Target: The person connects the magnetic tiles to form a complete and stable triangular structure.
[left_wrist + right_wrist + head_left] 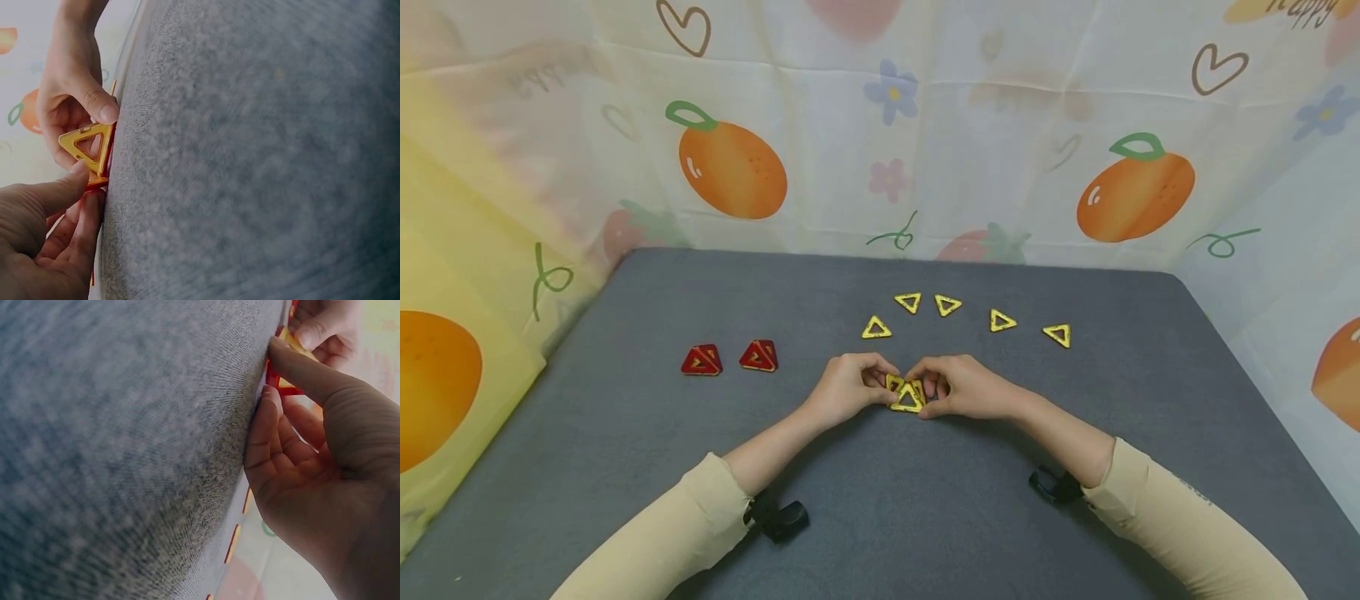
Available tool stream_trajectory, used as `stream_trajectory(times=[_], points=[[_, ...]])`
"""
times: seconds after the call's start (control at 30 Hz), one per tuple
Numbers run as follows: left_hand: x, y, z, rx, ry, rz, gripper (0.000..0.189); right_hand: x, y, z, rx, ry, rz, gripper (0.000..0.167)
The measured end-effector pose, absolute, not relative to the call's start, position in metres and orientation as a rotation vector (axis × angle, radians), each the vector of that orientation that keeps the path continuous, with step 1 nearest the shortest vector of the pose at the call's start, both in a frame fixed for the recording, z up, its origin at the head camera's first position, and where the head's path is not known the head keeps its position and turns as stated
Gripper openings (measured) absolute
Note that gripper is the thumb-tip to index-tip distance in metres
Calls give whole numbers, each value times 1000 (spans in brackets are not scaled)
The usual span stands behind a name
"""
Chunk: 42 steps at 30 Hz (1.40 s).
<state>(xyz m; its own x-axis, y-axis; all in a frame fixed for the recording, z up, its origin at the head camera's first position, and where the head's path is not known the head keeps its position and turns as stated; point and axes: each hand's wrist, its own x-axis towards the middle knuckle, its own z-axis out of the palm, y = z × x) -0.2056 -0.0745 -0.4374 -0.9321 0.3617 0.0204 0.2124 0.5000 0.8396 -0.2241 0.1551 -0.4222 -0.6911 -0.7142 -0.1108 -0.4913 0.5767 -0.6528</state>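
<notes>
Near the middle of the table, both hands work on a small group of yellow triangular magnetic tiles [907, 408]. Some of them stand tilted up against each other. The left hand [850, 387] pinches the group's left side between thumb and fingers. On the opposite side, the right hand [966, 387] grips with its thumb low at the front and its fingertips behind. One yellow tile [70, 139] leans up beside the left thumb in the left wrist view, with red edges showing below it. In the right wrist view, the right fingers partly cover the tiles [272, 376].
Several loose yellow triangular tiles [876, 335] lie flat in an arc beyond the hands. Two red pyramid-like pieces [702, 361] sit on the left of the grey table [880, 517]. A printed curtain [835, 125] hangs behind the far edge.
</notes>
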Motion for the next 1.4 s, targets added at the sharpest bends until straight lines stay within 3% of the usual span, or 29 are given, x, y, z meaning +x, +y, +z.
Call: stream_trajectory(times=[0.77,1.4], points=[[-207,-76,-436,700,2560,1247,43,-223,154,-422,-987,2494,-847,50],[-206,-71,-433,793,2648,1152,42,-223,154,-421,-975,2483,-844,54]])
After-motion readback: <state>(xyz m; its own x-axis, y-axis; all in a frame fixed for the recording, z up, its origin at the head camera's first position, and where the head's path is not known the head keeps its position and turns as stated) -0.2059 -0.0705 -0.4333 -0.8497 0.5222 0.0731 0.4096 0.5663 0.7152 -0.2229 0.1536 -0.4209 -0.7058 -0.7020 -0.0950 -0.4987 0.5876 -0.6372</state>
